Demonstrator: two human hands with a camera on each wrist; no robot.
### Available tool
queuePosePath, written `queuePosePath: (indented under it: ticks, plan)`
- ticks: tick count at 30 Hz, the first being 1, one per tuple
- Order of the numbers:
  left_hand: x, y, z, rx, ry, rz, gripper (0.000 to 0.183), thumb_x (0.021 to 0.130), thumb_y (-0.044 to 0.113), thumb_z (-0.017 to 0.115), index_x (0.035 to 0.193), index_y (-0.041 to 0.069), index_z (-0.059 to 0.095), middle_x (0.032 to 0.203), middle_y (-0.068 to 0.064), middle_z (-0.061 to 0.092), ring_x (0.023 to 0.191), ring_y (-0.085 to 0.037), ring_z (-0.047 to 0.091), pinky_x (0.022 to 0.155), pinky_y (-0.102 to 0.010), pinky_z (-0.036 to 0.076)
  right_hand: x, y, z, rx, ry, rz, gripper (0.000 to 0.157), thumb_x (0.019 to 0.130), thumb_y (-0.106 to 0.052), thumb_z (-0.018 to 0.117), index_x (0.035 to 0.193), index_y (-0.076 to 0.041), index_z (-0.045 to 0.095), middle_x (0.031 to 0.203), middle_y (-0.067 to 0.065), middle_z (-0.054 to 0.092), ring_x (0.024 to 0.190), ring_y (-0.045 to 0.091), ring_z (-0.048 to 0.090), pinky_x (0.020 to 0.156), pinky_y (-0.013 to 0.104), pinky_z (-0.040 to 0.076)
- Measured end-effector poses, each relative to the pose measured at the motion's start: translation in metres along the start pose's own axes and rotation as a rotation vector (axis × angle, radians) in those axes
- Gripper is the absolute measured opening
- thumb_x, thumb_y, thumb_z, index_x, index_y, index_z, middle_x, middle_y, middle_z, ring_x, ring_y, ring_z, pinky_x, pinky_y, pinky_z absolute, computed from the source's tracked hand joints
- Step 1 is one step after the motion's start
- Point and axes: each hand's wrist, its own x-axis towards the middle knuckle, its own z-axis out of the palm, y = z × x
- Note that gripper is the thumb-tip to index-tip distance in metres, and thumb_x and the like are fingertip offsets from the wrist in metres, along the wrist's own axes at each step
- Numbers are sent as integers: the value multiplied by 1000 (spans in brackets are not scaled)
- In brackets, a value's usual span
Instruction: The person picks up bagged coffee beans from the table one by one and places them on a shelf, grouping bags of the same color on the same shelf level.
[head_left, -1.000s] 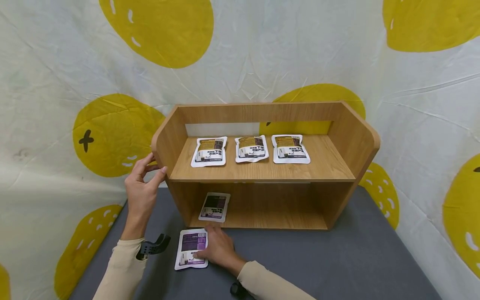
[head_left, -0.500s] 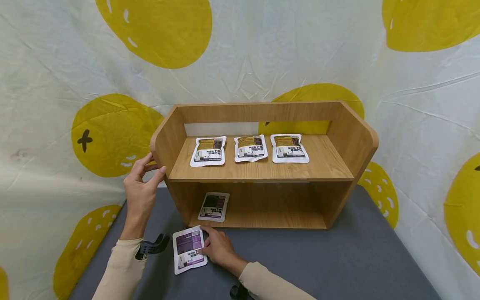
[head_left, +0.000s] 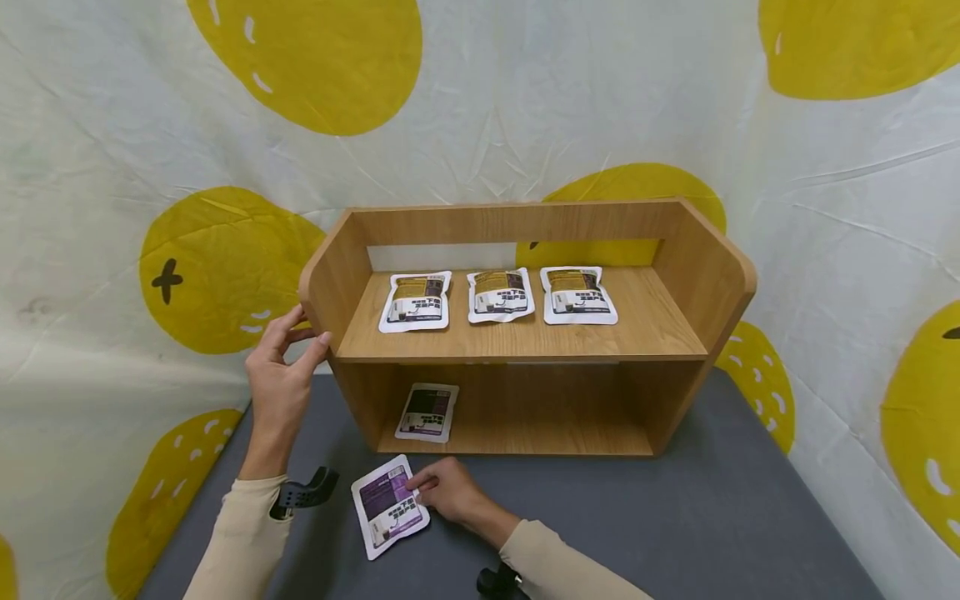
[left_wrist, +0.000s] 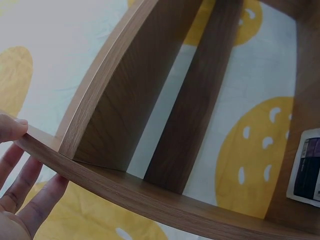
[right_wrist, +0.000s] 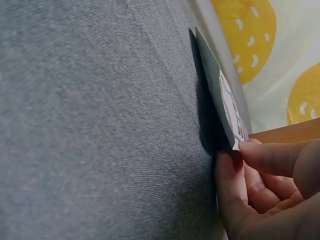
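My right hand [head_left: 453,493] pinches the right edge of a white pouch with a purple label [head_left: 389,506], in front of the shelf's lower left. In the right wrist view that pouch [right_wrist: 222,100] tilts up from the grey surface, thumb on one face and fingers behind. My left hand [head_left: 279,387] holds the left side panel of the wooden shelf [head_left: 517,360]; the left wrist view has its thumb and fingers on either side of the panel edge [left_wrist: 115,192]. Another purple-labelled pouch [head_left: 427,412] lies on the lower board at the left.
Three pouches with yellow-brown labels, a left one [head_left: 416,302], a middle one [head_left: 501,296] and a right one [head_left: 578,296], lie in a row on the upper board. The shelf stands on a grey table [head_left: 675,525] before a patterned curtain [head_left: 480,108].
The pouch in my right hand has turned so that it slants, its lower end swinging right. My right hand has shifted slightly right. My left hand keeps its place on the panel.
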Motion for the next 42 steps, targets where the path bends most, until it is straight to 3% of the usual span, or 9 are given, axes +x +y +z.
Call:
queuePosePath:
  ticks: [6, 11, 17, 20, 23, 28, 33, 37, 42]
  plan:
    - [1, 0, -1, 3, -3, 7, 52, 92, 2, 73, 139, 21, 64, 127, -3, 64, 102, -14, 65, 75, -16, 58, -4, 0, 0, 16, 18, 24, 23, 76, 10, 78, 98, 5, 77, 85, 12, 71, 72, 7, 58, 61, 21, 48]
    - [0, 0, -1, 10, -1, 10, 52, 92, 2, 73, 139, 21, 64, 126, -3, 64, 101, -13, 65, 74, -16, 58, -6, -1, 7, -73, 71, 26, 36, 67, 4, 88, 99, -2, 73, 84, 6, 69, 69, 5, 55, 60, 22, 48]
    - [-1, -1, 0, 1, -4, 2, 53, 92, 2, 73, 140, 21, 64, 126, -3, 64, 102, -13, 65, 74, -16, 58, -10, -2, 12, -94, 53, 2, 36, 69, 7, 86, 99, -6, 72, 72, 1, 64, 60, 3, 51, 53, 21, 41]
    - [-1, 0, 0, 2, -5, -3, 52, 92, 3, 74, 140, 22, 64, 126, -3, 64, 102, -14, 65, 74, -16, 58, -11, -2, 10, -47, 10, 11, 26, 71, 7, 84, 93, -4, 75, 64, -4, 58, 54, 2, 46, 48, 18, 36]
    - [-1, 1, -1, 4, -6, -6, 52, 92, 4, 74, 140, 22, 64, 127, -3, 64, 103, -14, 65, 74, -16, 58, -12, -1, 6, 27, -25, 37, 15, 74, 7, 83, 85, -1, 76, 59, -5, 58, 48, 3, 46, 43, 16, 38]
    - [-1, 1, -1, 4, -8, -2, 52, 92, 4, 74, 140, 22, 64, 128, -4, 64, 103, -14, 65, 74, -16, 58, -14, 1, -3, 151, -66, 53, 9, 79, 6, 81, 87, 5, 78, 72, 11, 73, 52, 7, 57, 47, 20, 52]
    - [-1, 1, 0, 4, -5, 3, 52, 92, 3, 74, 139, 22, 64, 127, -4, 64, 103, -14, 65, 74, -16, 58, -18, 3, -16, 247, -120, 58, 14, 86, 9, 73, 99, 9, 76, 88, 21, 74, 69, 9, 65, 62, 28, 61]
    - [-1, 0, 0, -2, -2, 1, 52, 91, 2, 74, 139, 21, 64, 127, -4, 64, 102, -14, 65, 74, -16, 58, -22, 4, -27, 285, -139, 73, 19, 88, 12, 67, 106, 12, 73, 83, 16, 71, 73, 12, 65, 72, 33, 63]
    - [0, 0, 0, -14, -1, -2, 52, 91, 1, 74, 139, 20, 64, 126, -4, 64, 102, -14, 65, 74, -17, 58, -28, 4, -37, 305, -131, 73, 18, 88, 11, 69, 106, 12, 71, 77, 6, 65, 71, 11, 63, 74, 35, 63]
